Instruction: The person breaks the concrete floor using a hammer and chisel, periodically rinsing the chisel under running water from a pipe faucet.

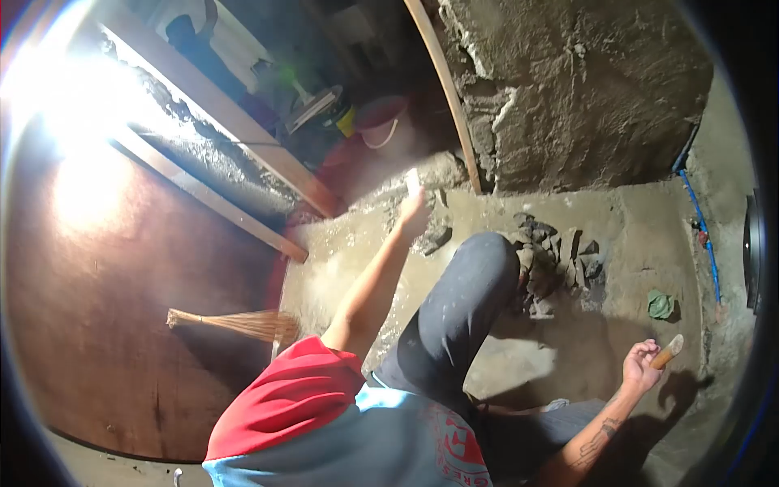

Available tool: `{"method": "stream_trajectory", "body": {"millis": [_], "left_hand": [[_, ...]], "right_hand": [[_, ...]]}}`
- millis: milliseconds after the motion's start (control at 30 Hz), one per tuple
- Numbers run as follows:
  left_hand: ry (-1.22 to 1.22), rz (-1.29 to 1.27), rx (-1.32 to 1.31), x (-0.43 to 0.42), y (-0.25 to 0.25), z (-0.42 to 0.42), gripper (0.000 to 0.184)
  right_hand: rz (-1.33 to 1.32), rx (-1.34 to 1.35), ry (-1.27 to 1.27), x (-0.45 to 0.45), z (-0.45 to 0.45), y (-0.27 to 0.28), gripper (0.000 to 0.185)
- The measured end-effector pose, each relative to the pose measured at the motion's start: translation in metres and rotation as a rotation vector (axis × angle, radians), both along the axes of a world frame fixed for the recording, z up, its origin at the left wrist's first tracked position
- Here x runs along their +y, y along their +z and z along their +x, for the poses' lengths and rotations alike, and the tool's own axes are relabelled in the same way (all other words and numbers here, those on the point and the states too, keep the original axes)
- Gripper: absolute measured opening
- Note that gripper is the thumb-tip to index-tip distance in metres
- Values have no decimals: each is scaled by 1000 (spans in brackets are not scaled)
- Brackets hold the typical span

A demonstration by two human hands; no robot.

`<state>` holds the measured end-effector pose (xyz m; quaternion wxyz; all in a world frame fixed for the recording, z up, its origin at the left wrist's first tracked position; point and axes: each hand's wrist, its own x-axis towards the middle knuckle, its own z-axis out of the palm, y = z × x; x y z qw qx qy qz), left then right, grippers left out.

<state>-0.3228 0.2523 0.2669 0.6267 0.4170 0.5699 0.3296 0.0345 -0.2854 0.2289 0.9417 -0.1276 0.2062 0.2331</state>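
My left hand [415, 209] reaches out to the foot of the doorway, closed around a short pale object [412, 180] that is too washed out to name. It is close to the rough sill and a few broken chunks [436, 239]. Off to the right, my right hand [643, 367] is closed on a wooden handle [668, 352], whose rounded end sticks out past the fingers. Whatever the handle belongs to is hidden. A crumpled green item [660, 304] lies on the floor just above that hand.
Broken rubble [552, 252] is piled beyond my knee. A stick broom [235, 323] lies on the brown board at left. Wooden door frame pieces [276, 162] flank the opening, with a bucket [383, 123] and a person [203, 53] behind. A blue pipe [704, 235] runs along the right wall.
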Motion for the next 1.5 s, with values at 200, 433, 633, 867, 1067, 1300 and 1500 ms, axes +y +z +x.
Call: {"method": "stream_trajectory", "body": {"millis": [200,433,633,867,1067,1300,1500], "left_hand": [[-940,554,586,-22,118,178,54],[-1116,891,1184,-49,84,271,34],[-1682,532,1331,-61,22,287,36],[-1520,625,983,-50,21,300,58],[-1612,542,1076,-61,43,288,57],[-1532,447,1037,-66,47,285,57],[-1540,530,1068,-55,32,293,65]], "right_hand": [[85,8,-14,8,5,-11,23],[13,-196,61,13,15,-49,26],[215,-206,194,11,16,-45,16],[185,-125,114,32,-23,25,32],[7,12,29,39,-31,41,36],[21,25,16,40,-34,44,38],[25,37,22,44,-35,50,35]]}}
